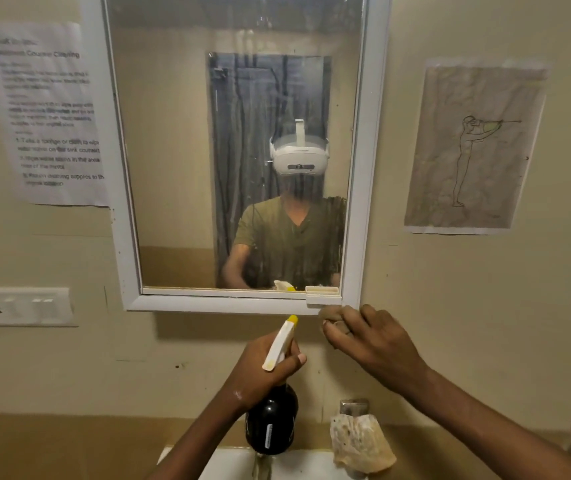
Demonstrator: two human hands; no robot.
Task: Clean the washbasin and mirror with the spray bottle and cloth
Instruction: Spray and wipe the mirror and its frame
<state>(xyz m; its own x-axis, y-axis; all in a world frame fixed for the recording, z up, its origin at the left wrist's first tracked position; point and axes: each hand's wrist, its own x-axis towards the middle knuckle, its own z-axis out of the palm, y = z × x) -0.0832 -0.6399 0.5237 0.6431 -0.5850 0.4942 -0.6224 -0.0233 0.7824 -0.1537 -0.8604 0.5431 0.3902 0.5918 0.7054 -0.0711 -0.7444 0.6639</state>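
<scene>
1. The spray bottle (272, 419) stands upright in the left hand (263, 370), long axis vertical, held over the back edge of the washbasin (232, 462); its white trigger head slants up and away, the yellow nozzle tip pointing toward the lower frame of the mirror (235, 150).
2. The left hand's fingers are curled round the bottle's neck, thumb pressed across the trigger head.
3. The right hand (367, 341) is raised just under the mirror's bottom right corner, fingers clenched round a small bunched brownish cloth (333, 315) that touches or nearly touches the frame there.
4. A narrow label runs down the dark bottle; its print is too small to read.
5. The printed notice (47, 116) left of the mirror is blurred; "Cleaning" and "sink" seem legible, little else.
6. A line drawing (474, 147) of a standing figure hangs on the right.
7. The tap (354, 407) is mostly hidden behind a crumpled pale rag (360, 441); the basin is cut off by the frame's bottom edge.
</scene>
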